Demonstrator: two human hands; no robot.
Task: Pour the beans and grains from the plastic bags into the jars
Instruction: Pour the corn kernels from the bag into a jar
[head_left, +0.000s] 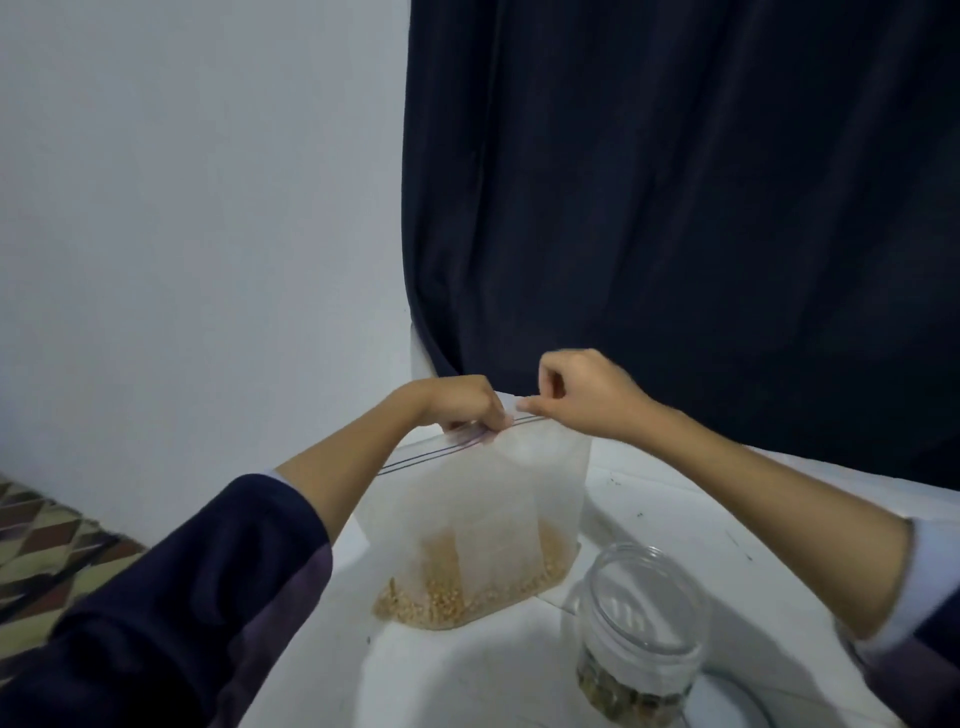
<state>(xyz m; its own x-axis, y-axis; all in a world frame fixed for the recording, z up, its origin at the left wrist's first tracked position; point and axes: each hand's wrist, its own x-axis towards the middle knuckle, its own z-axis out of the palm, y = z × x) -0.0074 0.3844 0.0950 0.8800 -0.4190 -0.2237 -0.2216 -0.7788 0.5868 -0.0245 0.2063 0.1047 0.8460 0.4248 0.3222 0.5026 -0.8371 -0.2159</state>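
Note:
A clear zip-lock plastic bag (498, 499) hangs upright over the white table (675, 499), with tan grains (457, 597) settled at its bottom. My left hand (462, 402) pinches the bag's zip strip at the top left. At the top right edge my right hand (582, 395) pinches the same strip. To the lower right of the bag stands an open clear jar (641, 623) holding a shallow layer of dark greenish beans at its base.
A dark curtain (675, 208) hangs behind the table on the right, and a pale wall (197, 234) fills the left. Patterned floor (47, 540) shows at the lower left. A round white rim (743, 691) lies just right of the jar.

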